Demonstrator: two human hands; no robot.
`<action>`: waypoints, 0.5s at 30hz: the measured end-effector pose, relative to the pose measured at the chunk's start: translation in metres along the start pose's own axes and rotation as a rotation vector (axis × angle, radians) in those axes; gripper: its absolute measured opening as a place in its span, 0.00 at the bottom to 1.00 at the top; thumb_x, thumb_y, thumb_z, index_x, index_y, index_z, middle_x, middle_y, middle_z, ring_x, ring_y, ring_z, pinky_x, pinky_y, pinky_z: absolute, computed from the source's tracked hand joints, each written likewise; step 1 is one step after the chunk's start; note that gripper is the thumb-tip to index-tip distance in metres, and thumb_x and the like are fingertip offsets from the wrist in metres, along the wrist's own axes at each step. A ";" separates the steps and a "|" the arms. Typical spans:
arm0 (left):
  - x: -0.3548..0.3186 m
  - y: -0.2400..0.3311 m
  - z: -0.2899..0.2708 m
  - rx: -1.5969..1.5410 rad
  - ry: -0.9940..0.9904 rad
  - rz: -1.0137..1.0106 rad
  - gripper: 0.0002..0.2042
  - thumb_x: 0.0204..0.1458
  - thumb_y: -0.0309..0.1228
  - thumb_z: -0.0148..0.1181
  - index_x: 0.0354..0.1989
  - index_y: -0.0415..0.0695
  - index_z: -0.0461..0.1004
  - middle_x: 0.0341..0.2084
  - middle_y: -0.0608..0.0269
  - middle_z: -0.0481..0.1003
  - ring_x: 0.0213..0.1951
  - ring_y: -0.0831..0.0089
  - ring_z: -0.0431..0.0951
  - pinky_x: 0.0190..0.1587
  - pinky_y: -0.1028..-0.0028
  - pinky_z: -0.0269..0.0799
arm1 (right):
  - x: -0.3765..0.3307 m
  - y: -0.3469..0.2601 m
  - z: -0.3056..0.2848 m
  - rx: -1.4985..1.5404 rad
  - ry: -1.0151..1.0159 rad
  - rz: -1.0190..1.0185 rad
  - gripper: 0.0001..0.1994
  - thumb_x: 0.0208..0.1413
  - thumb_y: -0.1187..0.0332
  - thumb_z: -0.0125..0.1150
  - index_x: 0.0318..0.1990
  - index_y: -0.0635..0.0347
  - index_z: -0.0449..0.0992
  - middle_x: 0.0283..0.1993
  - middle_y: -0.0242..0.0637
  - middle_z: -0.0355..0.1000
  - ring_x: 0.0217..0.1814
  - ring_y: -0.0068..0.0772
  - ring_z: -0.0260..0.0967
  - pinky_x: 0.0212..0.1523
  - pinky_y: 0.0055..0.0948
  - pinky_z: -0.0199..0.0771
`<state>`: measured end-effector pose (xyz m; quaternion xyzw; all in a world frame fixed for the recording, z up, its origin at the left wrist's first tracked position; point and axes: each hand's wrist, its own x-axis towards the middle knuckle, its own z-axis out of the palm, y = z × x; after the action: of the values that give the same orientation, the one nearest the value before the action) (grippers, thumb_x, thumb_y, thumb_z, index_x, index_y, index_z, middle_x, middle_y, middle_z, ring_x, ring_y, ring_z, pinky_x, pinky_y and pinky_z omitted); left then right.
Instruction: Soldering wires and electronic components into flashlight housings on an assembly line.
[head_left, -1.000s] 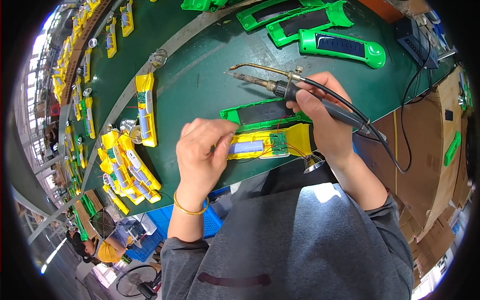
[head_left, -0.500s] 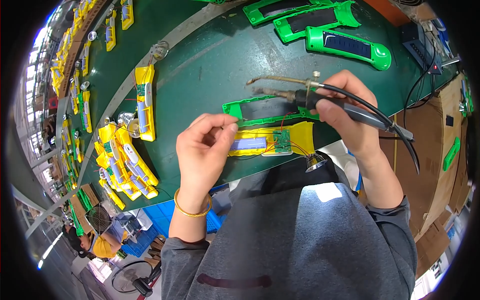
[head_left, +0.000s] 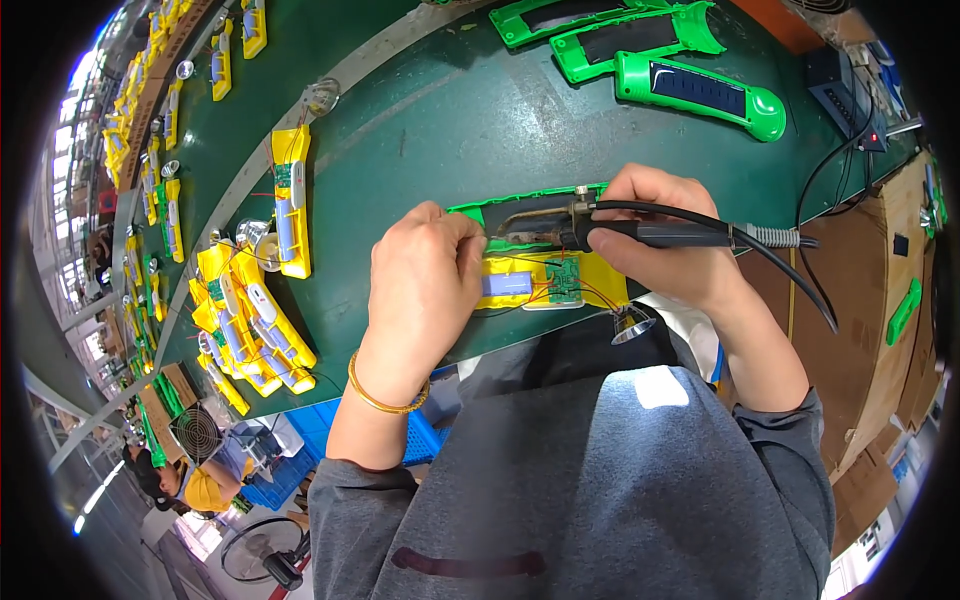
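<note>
My right hand (head_left: 672, 240) is closed around a black soldering iron (head_left: 655, 234) with a curved metal feed tube on top. Its tip lies over the left part of an open green flashlight shell half (head_left: 540, 193) holding a dark panel. My left hand (head_left: 425, 285) is pinched at that shell's left end, close to the tip; what its fingers hold is hidden. Just nearer to me lies a yellow shell half (head_left: 605, 280) with a blue battery cell (head_left: 507, 284) and a green circuit board (head_left: 563, 281). Red wires lead to a shiny reflector (head_left: 632, 328) at the table edge.
More green shells (head_left: 700, 92) lie at the far right, near a black power box (head_left: 845, 95) with cables. Yellow assemblies (head_left: 250, 325) are piled on the left, beside a single one (head_left: 290, 205). Cardboard (head_left: 830, 300) stands at right; a person (head_left: 205, 488) is at lower left.
My right hand has brought the soldering iron down and levelled it over the green shell. My left hand has moved slightly up and right, its fingers now turned in toward the iron's tip.
</note>
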<state>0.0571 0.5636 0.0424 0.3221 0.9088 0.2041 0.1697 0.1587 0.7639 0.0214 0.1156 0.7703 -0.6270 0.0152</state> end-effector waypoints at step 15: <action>0.012 -0.003 -0.001 -0.025 -0.017 0.034 0.02 0.36 0.20 0.57 0.19 0.39 0.75 0.18 0.50 0.69 0.24 0.53 0.72 0.28 0.60 0.69 | 0.002 0.004 -0.003 0.130 0.034 0.072 0.07 0.44 0.76 0.63 0.28 0.61 0.69 0.26 0.25 0.67 0.29 0.12 0.60 0.30 0.16 0.59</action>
<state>0.0464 0.5690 0.0398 0.3371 0.8991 0.2155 0.1777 0.1576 0.7678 0.0179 0.1547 0.7234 -0.6727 0.0172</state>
